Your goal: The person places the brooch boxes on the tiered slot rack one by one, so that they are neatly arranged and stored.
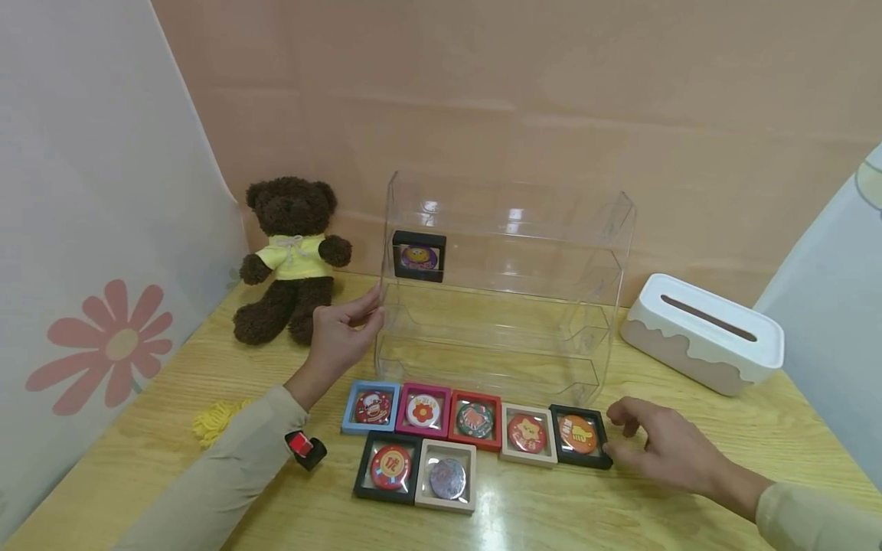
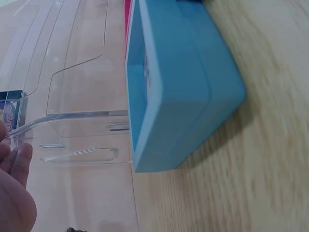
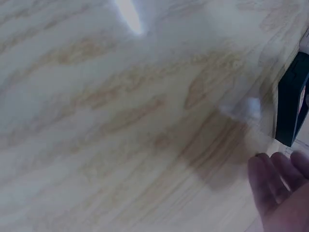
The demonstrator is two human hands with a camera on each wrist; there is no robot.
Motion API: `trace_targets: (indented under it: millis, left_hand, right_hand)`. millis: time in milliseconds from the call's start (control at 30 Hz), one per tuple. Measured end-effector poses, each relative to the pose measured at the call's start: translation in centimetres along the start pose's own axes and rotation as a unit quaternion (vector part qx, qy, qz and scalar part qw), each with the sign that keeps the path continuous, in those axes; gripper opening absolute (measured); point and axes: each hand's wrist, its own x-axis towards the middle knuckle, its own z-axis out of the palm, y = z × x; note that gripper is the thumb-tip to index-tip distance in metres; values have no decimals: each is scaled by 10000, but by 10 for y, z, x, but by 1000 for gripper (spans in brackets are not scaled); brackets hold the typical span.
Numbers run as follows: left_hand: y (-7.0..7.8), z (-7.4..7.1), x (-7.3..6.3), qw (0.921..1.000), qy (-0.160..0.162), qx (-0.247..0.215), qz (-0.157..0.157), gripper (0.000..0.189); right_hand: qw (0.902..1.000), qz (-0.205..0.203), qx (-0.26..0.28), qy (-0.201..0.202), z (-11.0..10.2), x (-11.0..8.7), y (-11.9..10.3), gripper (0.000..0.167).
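A clear tiered display rack (image 1: 496,314) stands on the table. My left hand (image 1: 343,329) pinches the edge of its left side panel, thumb and fingers on either side, as the left wrist view also shows. One black-framed badge (image 1: 419,257) sits at the left of an upper tier. In front of the rack lies a row of framed badges: blue (image 1: 370,407), magenta (image 1: 423,410), red (image 1: 475,419), beige (image 1: 527,434) and black (image 1: 581,435). My right hand (image 1: 664,448) is beside that black frame, fingers loosely bent and holding nothing; whether it touches the frame I cannot tell.
Nearer me lie another black-framed badge (image 1: 389,467) and a beige-framed one (image 1: 446,476). A brown teddy bear (image 1: 292,260) sits left of the rack; a white-lidded tissue box (image 1: 703,333) stands right. Something yellow and stringy (image 1: 219,421) lies by the left sleeve.
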Motion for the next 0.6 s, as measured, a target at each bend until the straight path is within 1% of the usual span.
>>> trace_targets:
  millis: [67, 133, 167, 267, 367, 467, 600]
  left_hand:
    - [0, 0, 0, 10000, 2, 7, 25, 30]
    - [1, 0, 0, 10000, 3, 18, 67, 30]
    - [1, 0, 0, 10000, 10, 4, 81, 30]
    - [1, 0, -1, 9999, 35, -35, 98, 29]
    - [0, 0, -1, 9999, 77, -48, 110, 29]
    - [-1, 0, -1, 9998, 66, 14, 194, 29]
    - [-3, 1, 0, 9996, 51, 39, 281, 29]
  right_hand:
    - [9991, 238, 256, -219, 2, -1, 1, 50]
    - [9978, 210, 486, -400, 2, 0, 3, 63]
    - [9971, 129, 579, -485, 2, 0, 4, 67]
    - [9926, -148, 899, -808, 0, 1, 9, 66]
    - [9878, -341, 1102, -1048, -2, 2, 15, 64]
    - [9860, -466, 1198, -1065, -1, 1, 18, 64]
    - [9860, -691, 1235, -886, 2, 1, 22, 60]
